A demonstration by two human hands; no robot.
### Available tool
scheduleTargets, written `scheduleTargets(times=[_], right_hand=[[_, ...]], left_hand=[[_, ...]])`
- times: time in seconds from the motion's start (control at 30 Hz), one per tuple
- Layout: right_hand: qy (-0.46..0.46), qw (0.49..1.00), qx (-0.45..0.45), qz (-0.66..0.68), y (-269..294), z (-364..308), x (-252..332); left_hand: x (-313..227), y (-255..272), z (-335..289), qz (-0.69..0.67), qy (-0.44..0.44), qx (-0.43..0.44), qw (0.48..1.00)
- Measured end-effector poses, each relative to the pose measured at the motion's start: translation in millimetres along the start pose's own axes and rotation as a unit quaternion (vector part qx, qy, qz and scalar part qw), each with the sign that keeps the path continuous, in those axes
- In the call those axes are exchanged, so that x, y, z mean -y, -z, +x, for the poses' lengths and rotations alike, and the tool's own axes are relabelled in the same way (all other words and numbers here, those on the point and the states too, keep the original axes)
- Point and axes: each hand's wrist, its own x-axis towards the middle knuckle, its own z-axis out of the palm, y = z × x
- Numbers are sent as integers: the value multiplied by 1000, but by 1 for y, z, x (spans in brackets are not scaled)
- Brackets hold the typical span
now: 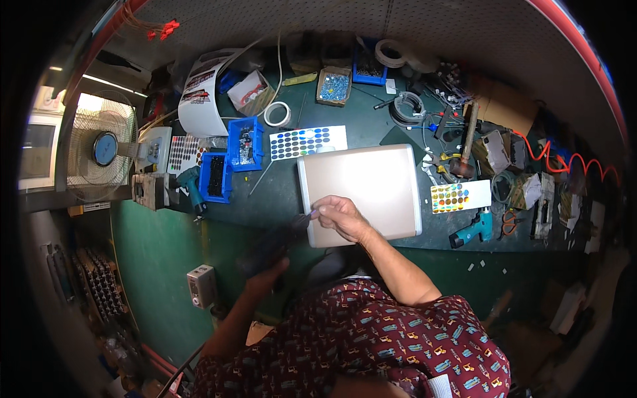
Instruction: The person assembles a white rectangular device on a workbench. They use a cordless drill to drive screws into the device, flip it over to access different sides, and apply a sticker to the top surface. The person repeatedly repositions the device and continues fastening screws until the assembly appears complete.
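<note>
My left hand [271, 274] is closed around a dark, elongated object [275, 244] held just off the bench's front edge; shadow and blur hide its kind. Its narrow end points up and right, toward my right hand [340, 219]. The thumb and fingers of that right hand are pinched together right at this end, and what lies between them is too small to make out. Beneath the right hand is a flat, pale beige panel or case [361, 179] with light rounded edges, lying on the green bench top [265, 199].
Blue bins [215, 178] of small parts, a teal power driver [191, 189] and a sticker sheet [308, 141] lie to the left. On the right are another teal driver [472, 229], a hammer [464, 166], pliers, a gold sticker sheet [458, 196] and a coiled orange hose [564, 162].
</note>
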Motion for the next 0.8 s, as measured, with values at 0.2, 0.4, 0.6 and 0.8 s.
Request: scheduleTargets(times=[0.2, 0.4, 0.6, 0.8], right_hand=[[-21, 994, 4, -107, -6, -3, 7], [12, 979, -91, -181, -15, 4, -6], [59, 928, -151, -336, -33, 6, -8], [95, 890, -159, -416, -35, 6, -11]], left_hand=[[-10, 30, 5, -77, 120, 42, 989], [-39, 43, 33, 96, 33, 76, 992], [-105, 29, 61, 247, -55, 138, 958], [-130, 17, 81, 303, -61, 166, 936]])
